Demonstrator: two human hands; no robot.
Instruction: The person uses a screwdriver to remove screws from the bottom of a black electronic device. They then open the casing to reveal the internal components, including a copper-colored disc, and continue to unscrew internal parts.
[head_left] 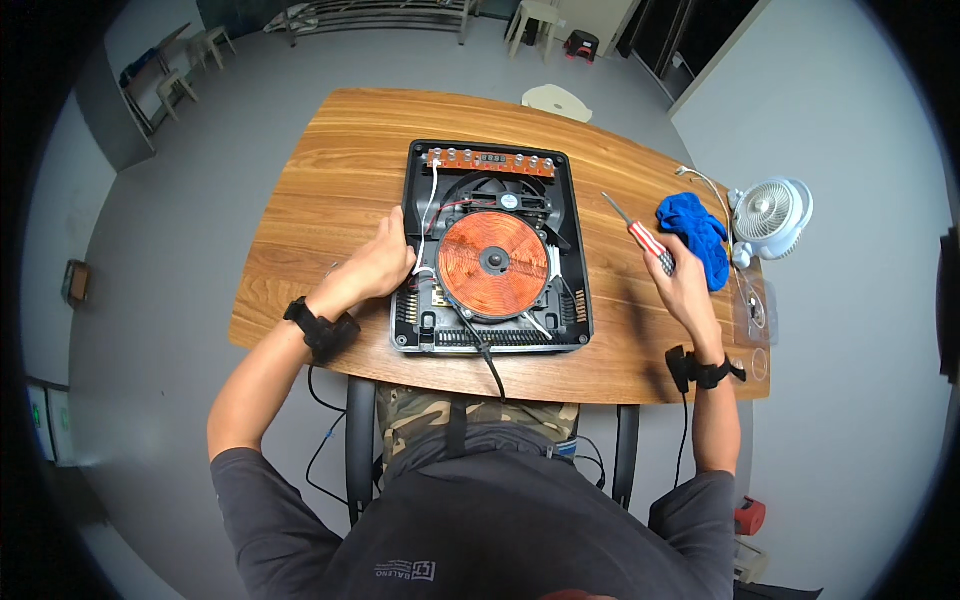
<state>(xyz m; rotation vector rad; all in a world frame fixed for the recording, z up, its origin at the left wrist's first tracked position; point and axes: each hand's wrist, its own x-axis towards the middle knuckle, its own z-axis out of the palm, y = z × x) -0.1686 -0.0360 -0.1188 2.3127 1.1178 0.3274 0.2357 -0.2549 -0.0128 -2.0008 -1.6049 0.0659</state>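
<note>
An opened induction cooker [582,320] lies on the wooden table [330,150] in front of me, its insides facing up. Its round copper coil [465,270] sits over the middle, with a black cooling fan [475,188] partly hidden behind it. An orange control board [505,163] runs along the far edge. My left hand [380,260] grips the housing's left side, its fingertips partly hidden at the rim. To the right, apart from the cooker, my right hand [684,285] is closed round a screwdriver [645,237] with a striped handle, its tip pointing up and left.
A blue cloth [695,232] lies just beyond my right hand. Next to it stands a small white fan [768,218] with a cable. A clear plastic tray [755,310] is at the table's right edge. The cooker's black power cord [490,368] hangs over the near edge.
</note>
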